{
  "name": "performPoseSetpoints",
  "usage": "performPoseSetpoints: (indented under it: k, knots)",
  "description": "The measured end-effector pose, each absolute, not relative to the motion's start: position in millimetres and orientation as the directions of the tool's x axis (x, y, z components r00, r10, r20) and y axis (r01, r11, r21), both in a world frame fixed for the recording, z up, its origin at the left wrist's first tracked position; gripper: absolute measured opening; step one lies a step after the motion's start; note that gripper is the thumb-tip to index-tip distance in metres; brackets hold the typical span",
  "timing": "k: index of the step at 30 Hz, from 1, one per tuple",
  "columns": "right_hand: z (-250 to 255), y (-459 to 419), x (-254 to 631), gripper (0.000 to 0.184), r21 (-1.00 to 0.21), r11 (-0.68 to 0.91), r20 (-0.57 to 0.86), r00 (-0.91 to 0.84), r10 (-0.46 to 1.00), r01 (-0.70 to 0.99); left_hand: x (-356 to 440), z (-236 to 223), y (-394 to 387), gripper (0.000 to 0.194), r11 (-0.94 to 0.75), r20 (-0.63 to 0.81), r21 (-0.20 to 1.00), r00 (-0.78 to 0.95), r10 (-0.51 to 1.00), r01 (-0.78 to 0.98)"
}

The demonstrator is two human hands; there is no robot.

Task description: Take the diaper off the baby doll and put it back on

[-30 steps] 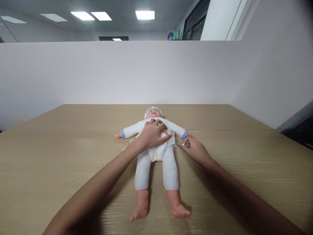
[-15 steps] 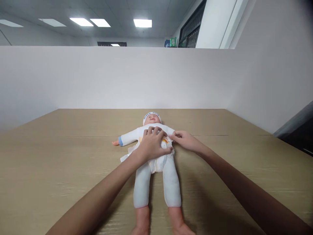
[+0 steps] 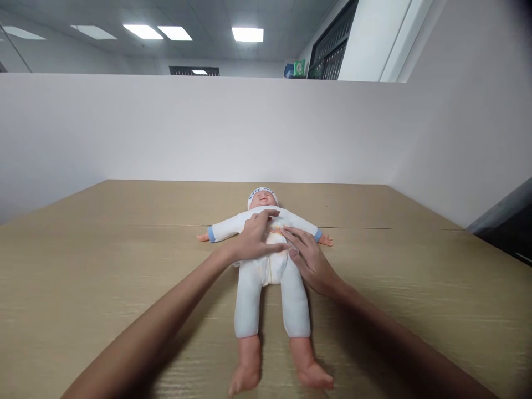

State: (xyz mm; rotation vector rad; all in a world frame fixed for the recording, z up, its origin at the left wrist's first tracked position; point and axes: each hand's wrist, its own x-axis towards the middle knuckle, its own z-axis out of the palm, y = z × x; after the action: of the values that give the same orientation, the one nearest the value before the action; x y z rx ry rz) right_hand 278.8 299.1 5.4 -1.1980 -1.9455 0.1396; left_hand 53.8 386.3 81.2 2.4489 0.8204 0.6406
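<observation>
A baby doll (image 3: pixel 272 321) lies on its back, feet toward me, in a white suit with blue cuffs and a white headband with lettering. Round its hips is a white diaper (image 3: pixel 272 271) with a coloured print at the waist. My left hand (image 3: pixel 257 235) rests across the doll's belly at the diaper's top, fingers stretched out and thumb apart. My right hand (image 3: pixel 311 257) lies along the diaper's right side, fingers extended and near the left thumb. Both palms face down, and the hands hide the diaper's sides.
The doll lies on a wide wood-coloured table (image 3: pixel 124 288). A white partition (image 3: pixel 249 127) rises behind it and another wall stands at the right. A dark object (image 3: pixel 507 227) sits at the right edge. Beyond the partition are ceiling lights and a green package (image 3: pixel 299 68).
My right hand has left its pinch by the doll's side and now lies spread on the diaper. The left hand has shifted slightly. The white tab at the left no longer sticks out.
</observation>
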Motion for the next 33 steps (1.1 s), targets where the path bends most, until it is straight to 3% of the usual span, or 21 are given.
performPoseSetpoints:
  k: [4,8,12,16,19,22,25,29,33]
  knots:
    - [11.6,289.8,282.4,0.053,-0.374,0.487,0.619,-0.178,0.765,0.789,-3.0,63.4,382.6,0.058,-0.715,0.377,0.588,0.654,0.656,0.378]
    - [35.8,294.9,261.2,0.04,-0.389,0.485,0.682,-0.109,0.723,0.783,-57.0,32.5,379.8,0.043,-0.663,0.41,0.494,0.521,0.749,0.563]
    - [62.3,313.2,219.9,0.019,-0.441,0.509,0.622,-0.158,0.767,0.739,-78.6,14.1,380.4,0.039,-0.506,0.29,0.371,0.42,0.86,0.779]
    - [74.5,331.5,188.1,0.027,-0.426,0.308,0.436,-0.105,0.894,0.851,-79.7,11.9,382.8,0.038,-0.465,0.156,0.3,0.438,0.885,0.833]
    - [74.8,338.4,177.8,0.032,-0.343,0.201,0.373,-0.064,0.926,0.917,-82.2,17.4,386.8,0.042,-0.44,0.057,0.398,0.457,0.888,0.805]
    - [72.2,340.2,175.1,0.031,-0.274,0.167,0.377,-0.054,0.924,0.947,-84.8,30.7,391.0,0.051,-0.336,-0.073,0.639,0.489,0.869,0.692]
    - [71.1,340.0,176.0,0.032,-0.291,0.17,0.374,-0.052,0.926,0.941,-75.9,49.5,394.5,0.056,-0.229,-0.062,0.833,0.497,0.866,0.503]
    - [74.2,339.0,179.6,0.034,-0.347,0.205,0.35,-0.076,0.934,0.915,-36.6,66.8,398.5,0.056,-0.187,0.009,0.909,0.431,0.902,0.373]
    - [79.9,338.6,184.2,0.036,-0.412,0.24,0.312,-0.111,0.944,0.879,5.5,64.1,403.1,0.059,-0.157,0.0,0.949,0.5,0.866,0.273]
